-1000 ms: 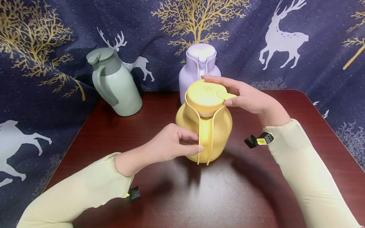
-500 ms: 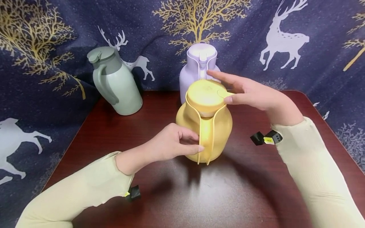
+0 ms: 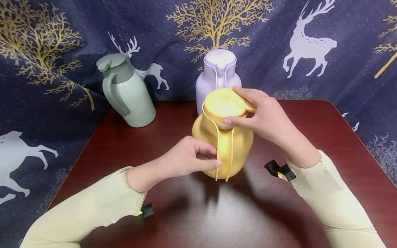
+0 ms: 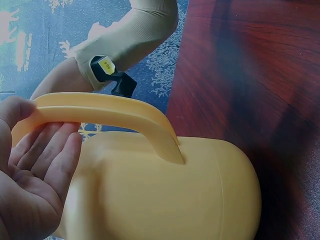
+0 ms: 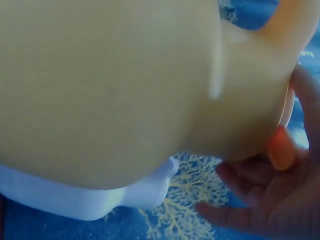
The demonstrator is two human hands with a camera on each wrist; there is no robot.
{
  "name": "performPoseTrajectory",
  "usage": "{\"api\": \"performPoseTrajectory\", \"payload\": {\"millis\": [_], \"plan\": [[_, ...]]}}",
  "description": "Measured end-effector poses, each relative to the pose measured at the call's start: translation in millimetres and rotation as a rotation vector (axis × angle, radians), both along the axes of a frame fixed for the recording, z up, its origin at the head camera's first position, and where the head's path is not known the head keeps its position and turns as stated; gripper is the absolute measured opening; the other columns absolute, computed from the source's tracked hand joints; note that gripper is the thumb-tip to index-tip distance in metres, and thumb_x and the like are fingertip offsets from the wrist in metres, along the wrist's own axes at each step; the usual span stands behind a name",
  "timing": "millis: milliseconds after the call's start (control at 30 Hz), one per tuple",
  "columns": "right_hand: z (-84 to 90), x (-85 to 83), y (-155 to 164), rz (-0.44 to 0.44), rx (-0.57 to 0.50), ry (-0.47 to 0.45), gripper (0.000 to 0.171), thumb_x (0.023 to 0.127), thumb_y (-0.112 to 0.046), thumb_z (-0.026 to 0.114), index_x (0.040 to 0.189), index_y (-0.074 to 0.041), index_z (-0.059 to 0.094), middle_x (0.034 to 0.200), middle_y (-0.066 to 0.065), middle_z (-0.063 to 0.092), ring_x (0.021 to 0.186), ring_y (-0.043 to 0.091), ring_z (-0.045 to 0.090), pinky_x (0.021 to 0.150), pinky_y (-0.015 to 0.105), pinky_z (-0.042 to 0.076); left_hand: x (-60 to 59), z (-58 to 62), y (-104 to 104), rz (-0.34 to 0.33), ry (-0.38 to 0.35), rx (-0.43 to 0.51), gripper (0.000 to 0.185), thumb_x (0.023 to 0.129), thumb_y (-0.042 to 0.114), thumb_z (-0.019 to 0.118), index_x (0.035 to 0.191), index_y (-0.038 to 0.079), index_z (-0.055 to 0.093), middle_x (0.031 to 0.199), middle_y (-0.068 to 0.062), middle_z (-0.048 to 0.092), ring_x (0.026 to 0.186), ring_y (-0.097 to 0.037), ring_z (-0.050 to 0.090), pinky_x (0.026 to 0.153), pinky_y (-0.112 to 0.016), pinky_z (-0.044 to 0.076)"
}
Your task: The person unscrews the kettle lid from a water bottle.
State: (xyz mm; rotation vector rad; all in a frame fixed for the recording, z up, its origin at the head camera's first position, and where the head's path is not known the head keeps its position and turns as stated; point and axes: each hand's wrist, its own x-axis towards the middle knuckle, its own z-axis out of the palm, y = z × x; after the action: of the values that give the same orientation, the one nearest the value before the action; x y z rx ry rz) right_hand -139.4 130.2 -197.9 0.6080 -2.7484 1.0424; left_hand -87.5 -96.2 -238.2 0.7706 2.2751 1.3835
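Note:
A yellow jug (image 3: pixel 238 144) stands mid-table with its handle (image 3: pixel 225 151) facing me. My left hand (image 3: pixel 214 156) grips that handle, thumb on the outside and fingers curled through the gap; in the left wrist view the left hand (image 4: pixel 35 165) wraps the handle (image 4: pixel 110 112). My right hand (image 3: pixel 245 110) grips the jug's round yellow lid (image 3: pixel 218 103), with the thumb on its front rim and the fingers over its tab and far side. The right wrist view is filled by the yellow jug's body (image 5: pixel 100 85), with fingertips (image 5: pixel 260 200) at the lower right.
A sage green jug (image 3: pixel 128 91) stands at the table's back left and a lilac jug (image 3: pixel 218 74) right behind the yellow one. The dark red table (image 3: pixel 217 213) has a deer-patterned blue cloth (image 3: pixel 310 41) hanging behind and around it.
My right hand lifted off the lid half a second ago, then came back down and closer, now clasping the lid with its thumb on the front rim. The left hand stayed on the handle.

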Motion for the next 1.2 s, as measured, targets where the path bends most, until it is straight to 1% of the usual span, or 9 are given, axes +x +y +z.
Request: {"api": "performPoseTrajectory", "payload": {"millis": [100,200,367,500,600,767,1033,1100,1200], "plan": [[-2.3,-4.8,6.6,0.035,-0.034,-0.027,0.078,0.075,-0.028,0.087,0.143,-0.014,0.052,0.143,0.012,0.056,0.131,0.028,0.051,0.108,0.045,0.042,0.4,0.2,1.0,-0.009,-0.003,0.002,0.019,0.087,0.012,0.073,0.102,0.0,0.075,0.098,-0.01,0.078,0.095,-0.011,0.073,0.087,-0.023,0.057],[-2.0,-13.5,12.5,0.096,-0.049,-0.063,0.078,0.075,-0.026,0.087,0.144,-0.017,0.052,0.138,0.01,0.061,0.12,0.022,0.057,0.099,0.029,0.047,1.0,1.3,1.2,-0.001,0.003,-0.003,0.02,0.087,0.013,0.073,0.102,0.001,0.076,0.098,-0.009,0.078,0.095,-0.01,0.073,0.088,-0.023,0.057],[1.8,-35.6,21.0,0.212,-0.014,-0.113,0.078,0.074,-0.022,0.088,0.144,-0.024,0.052,0.134,0.006,0.064,0.111,0.011,0.057,0.088,0.012,0.043,1.1,1.4,0.6,0.021,0.009,-0.006,0.023,0.086,0.013,0.074,0.106,0.002,0.075,0.101,-0.009,0.078,0.098,-0.012,0.073,0.088,-0.023,0.057],[6.7,-51.2,25.5,0.299,-0.001,-0.196,0.078,0.074,-0.017,0.087,0.144,-0.024,0.052,0.136,0.006,0.064,0.11,0.003,0.057,0.09,0.013,0.045,0.8,-0.1,0.7,0.03,0.004,-0.006,0.024,0.086,0.013,0.074,0.107,0.002,0.075,0.102,-0.009,0.078,0.098,-0.012,0.073,0.089,-0.023,0.057],[10.3,-58.6,27.2,0.361,-0.009,-0.265,0.078,0.075,-0.013,0.086,0.144,-0.022,0.052,0.128,0.008,0.068,0.105,0.0,0.061,0.09,0.015,0.048,0.8,-0.4,1.1,0.031,0.006,-0.014,0.024,0.086,0.014,0.074,0.107,0.002,0.075,0.102,-0.009,0.078,0.099,-0.011,0.072,0.089,-0.023,0.056],[13.6,-64.6,28.8,0.431,0.023,-0.279,0.078,0.076,-0.013,0.085,0.145,-0.02,0.051,0.121,0.008,0.072,0.103,0.002,0.062,0.089,0.015,0.048,1.1,-0.6,1.5,0.03,-0.007,-0.015,0.024,0.086,0.014,0.074,0.107,0.002,0.075,0.102,-0.009,0.078,0.099,-0.011,0.072,0.089,-0.023,0.056],[16.9,-67.4,32.2,0.526,0.037,-0.321,0.081,0.081,-0.012,0.081,0.151,-0.019,0.041,0.136,0.012,0.063,0.115,-0.001,0.058,0.096,0.013,0.045,2.2,0.0,2.4,0.031,-0.007,-0.014,0.023,0.086,0.014,0.075,0.106,0.002,0.076,0.101,-0.008,0.078,0.097,-0.008,0.072,0.089,-0.023,0.057],[20.5,-65.9,32.8,0.525,0.063,-0.308,0.082,0.082,-0.014,0.08,0.152,-0.022,0.039,0.142,0.01,0.059,0.119,0.002,0.059,0.096,0.013,0.045,2.8,0.3,2.1,0.038,-0.007,-0.016,0.024,0.086,0.014,0.075,0.107,0.003,0.076,0.101,-0.007,0.078,0.094,-0.006,0.071,0.088,-0.023,0.057],[26.2,-56.4,32.9,0.441,0.102,-0.251,0.078,0.085,-0.021,0.078,0.152,-0.029,0.038,0.15,0.005,0.051,0.13,0.014,0.056,0.103,0.021,0.044,3.8,1.1,2.3,0.046,-0.002,-0.02,0.024,0.086,0.015,0.075,0.107,0.004,0.076,0.1,-0.007,0.078,0.091,-0.003,0.07,0.087,-0.024,0.057]]}}
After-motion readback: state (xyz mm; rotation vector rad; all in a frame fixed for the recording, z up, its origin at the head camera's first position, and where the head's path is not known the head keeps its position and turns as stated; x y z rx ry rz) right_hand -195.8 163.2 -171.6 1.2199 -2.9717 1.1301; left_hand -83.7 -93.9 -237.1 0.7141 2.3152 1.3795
